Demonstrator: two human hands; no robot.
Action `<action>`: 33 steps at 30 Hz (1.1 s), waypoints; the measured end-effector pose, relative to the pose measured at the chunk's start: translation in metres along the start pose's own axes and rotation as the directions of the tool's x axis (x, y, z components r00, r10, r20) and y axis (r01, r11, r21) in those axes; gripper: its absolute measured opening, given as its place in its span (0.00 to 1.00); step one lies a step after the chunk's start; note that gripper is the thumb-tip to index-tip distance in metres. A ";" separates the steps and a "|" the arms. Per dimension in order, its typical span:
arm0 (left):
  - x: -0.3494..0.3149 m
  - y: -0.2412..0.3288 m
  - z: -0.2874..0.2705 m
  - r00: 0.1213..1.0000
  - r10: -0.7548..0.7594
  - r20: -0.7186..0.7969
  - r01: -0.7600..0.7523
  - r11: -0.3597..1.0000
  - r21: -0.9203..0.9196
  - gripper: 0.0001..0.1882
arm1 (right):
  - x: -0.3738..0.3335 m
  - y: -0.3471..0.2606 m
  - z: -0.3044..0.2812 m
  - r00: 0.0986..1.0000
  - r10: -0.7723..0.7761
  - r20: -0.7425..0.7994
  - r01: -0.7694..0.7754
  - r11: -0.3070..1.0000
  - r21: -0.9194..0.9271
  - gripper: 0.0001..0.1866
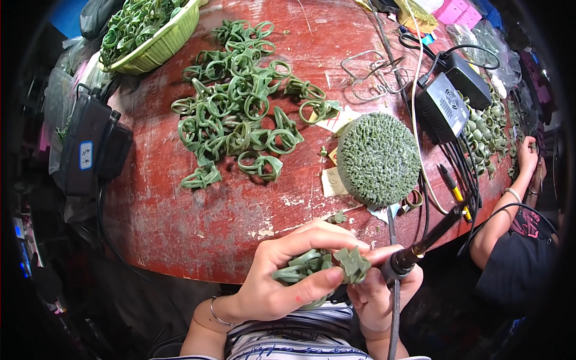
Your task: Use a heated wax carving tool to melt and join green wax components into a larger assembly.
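Green rings [309, 262] sit bunched in left hand [279, 273], fingers pinching one; fingers of right hand [381, 303] grip black rod-shaped tool [437, 231]. Loose rings [261, 84] cover red desk [180, 234].

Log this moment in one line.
left hand: holds green rings | right hand: holds black tool | table: ring pile, round green block, ring-filled basket

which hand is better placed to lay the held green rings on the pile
Left, most likely. The left hand holds a bunch of green rings and sits nearer the pile, which lies ahead and to the left. The right hand is occupied with a black tool.
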State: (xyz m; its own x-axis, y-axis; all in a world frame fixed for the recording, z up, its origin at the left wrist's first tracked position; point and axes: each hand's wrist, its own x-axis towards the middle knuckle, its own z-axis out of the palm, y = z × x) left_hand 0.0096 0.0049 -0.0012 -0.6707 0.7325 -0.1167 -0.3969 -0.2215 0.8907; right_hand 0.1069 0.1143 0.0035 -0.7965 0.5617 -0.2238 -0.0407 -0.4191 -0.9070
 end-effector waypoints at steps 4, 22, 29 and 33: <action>-0.004 -0.001 -0.003 0.994 -0.104 0.021 0.106 0.991 -0.079 0.18 | -0.003 0.006 0.002 0.984 -0.171 -0.046 0.158 0.965 -0.208 0.15; 0.002 0.004 -0.004 0.969 0.182 -0.168 -0.071 0.854 0.516 0.16 | -0.003 0.011 -0.027 0.950 -0.280 0.140 0.307 0.745 -0.593 0.27; 0.000 -0.003 -0.008 0.930 0.312 -0.195 -0.118 0.755 0.645 0.16 | -0.002 0.015 -0.037 0.845 -0.395 0.360 0.484 0.281 -0.829 0.23; 0.003 -0.002 -0.010 0.922 0.359 -0.147 -0.166 0.708 0.686 0.17 | -0.002 0.011 -0.036 0.862 -0.370 0.347 0.449 0.239 -0.861 0.22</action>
State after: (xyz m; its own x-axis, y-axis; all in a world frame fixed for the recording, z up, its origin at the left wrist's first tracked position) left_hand 0.0025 0.0008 -0.0080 -0.8529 0.5008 0.1475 0.2602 0.1629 0.9517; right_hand 0.1297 0.1341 -0.0192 -0.8808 0.3917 0.2660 0.1522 0.7662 -0.6243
